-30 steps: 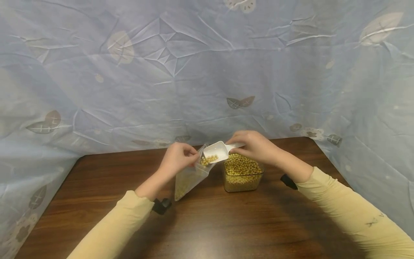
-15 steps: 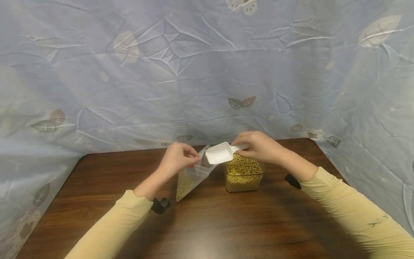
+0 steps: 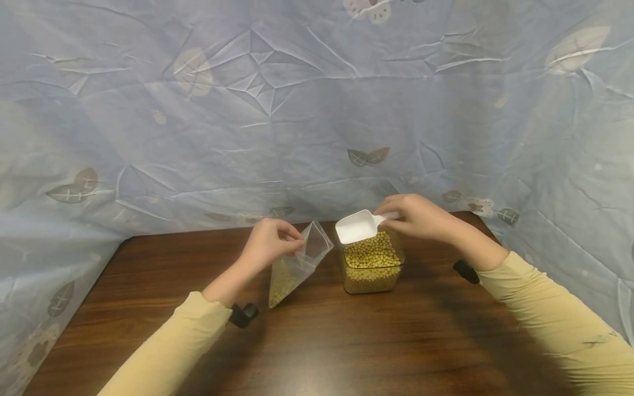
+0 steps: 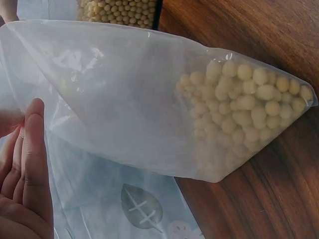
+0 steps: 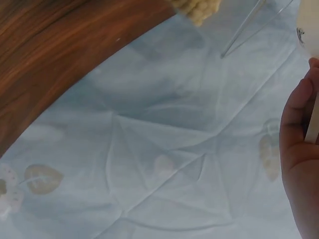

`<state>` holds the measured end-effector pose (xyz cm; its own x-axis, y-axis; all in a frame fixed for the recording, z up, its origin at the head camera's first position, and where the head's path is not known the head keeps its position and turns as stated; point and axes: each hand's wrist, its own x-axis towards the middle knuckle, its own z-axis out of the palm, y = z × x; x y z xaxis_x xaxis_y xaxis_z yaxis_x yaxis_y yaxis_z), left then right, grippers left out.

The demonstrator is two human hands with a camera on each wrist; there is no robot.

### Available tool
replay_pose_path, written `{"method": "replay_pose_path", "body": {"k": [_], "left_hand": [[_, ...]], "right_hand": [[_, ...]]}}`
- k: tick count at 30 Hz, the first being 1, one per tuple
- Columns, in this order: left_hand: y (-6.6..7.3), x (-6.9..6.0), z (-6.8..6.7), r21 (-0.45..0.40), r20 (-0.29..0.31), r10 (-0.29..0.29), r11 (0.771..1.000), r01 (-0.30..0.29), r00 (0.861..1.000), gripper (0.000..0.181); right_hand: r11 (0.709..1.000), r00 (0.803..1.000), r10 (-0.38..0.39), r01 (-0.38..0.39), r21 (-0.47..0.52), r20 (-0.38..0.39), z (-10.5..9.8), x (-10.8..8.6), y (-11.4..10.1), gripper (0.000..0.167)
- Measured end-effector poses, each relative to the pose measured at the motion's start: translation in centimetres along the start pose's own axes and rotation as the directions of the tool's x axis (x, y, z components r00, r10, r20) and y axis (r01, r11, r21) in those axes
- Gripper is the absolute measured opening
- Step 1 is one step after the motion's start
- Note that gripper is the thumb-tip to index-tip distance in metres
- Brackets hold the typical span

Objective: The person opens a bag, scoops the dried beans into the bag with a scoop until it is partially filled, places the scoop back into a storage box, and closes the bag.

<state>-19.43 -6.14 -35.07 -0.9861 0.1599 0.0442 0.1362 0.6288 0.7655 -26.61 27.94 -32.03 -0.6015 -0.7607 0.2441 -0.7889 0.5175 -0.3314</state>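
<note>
My left hand [image 3: 271, 242] pinches the rim of a clear plastic bag [image 3: 309, 256] between thumb and fingers, its mouth held open. Pale yellow soybeans [image 4: 244, 99] fill the bag's bottom corner, which meets the table in the head view. By its handle, my right hand [image 3: 418, 217] grips a white scoop [image 3: 358, 226], whose bowl looks empty. The scoop is above a clear box [image 3: 371, 287] heaped with soybeans [image 3: 371, 257], to the right of the bag. In the right wrist view only part of the scoop [image 5: 310, 30] shows.
Everything stands on a dark brown wooden table [image 3: 317, 346]. A pale blue cloth [image 3: 307, 110] with leaf prints hangs behind and at both sides, close to the table's back edge. A black wrist strap piece [image 3: 244, 315] sticks out under the left wrist.
The scoop, with beans in its bowl a second ago at the bag's mouth, has emptied. My right hand has moved it right and up, over the box. The left hand has stayed at the bag.
</note>
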Motion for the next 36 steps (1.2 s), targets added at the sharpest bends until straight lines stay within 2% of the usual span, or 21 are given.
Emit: {"method": "replay_pose_path", "body": {"k": [3,6,10,19,25,28,36], "left_hand": [[0.0,0.0,-0.1,0.002,-0.002,-0.001,1.0,0.001,1.0,0.009],[-0.1,0.0,-0.1,0.004,-0.002,0.0,1.0,0.0,1.0,0.009],[-0.3,0.0,-0.1,-0.003,-0.003,-0.002,1.0,0.002,1.0,0.009],[-0.4,0.1,0.0,-0.015,-0.005,0.005,1.0,-0.005,1.0,0.009],[-0.3,0.0,0.0,-0.027,-0.007,-0.013,1.0,0.012,1.0,0.008],[-0.3,0.1,-0.1,-0.032,-0.007,-0.006,0.999,0.006,1.0,0.008],[-0.5,0.3,0.3,-0.045,0.002,-0.012,0.999,0.012,1.0,0.008]], "right_hand": [[0.999,0.999,0.044,-0.044,-0.002,0.012,-0.5,-0.4,0.7,0.019],[0.998,0.998,0.056,-0.056,-0.015,0.017,-0.9,-0.8,1.4,0.017],[0.999,0.998,0.045,-0.044,-0.026,0.045,-1.2,-1.0,2.1,0.015],[0.999,0.984,-0.01,0.019,-0.05,0.177,-1.8,-0.2,2.6,0.015],[0.991,0.964,-0.108,0.124,-0.051,0.243,-2.3,1.6,2.8,0.02],[0.989,0.95,-0.126,0.141,-0.035,0.284,-2.2,2.4,2.7,0.019],[0.997,0.912,-0.071,0.053,0.055,0.404,0.0,3.7,2.4,0.02]]}}
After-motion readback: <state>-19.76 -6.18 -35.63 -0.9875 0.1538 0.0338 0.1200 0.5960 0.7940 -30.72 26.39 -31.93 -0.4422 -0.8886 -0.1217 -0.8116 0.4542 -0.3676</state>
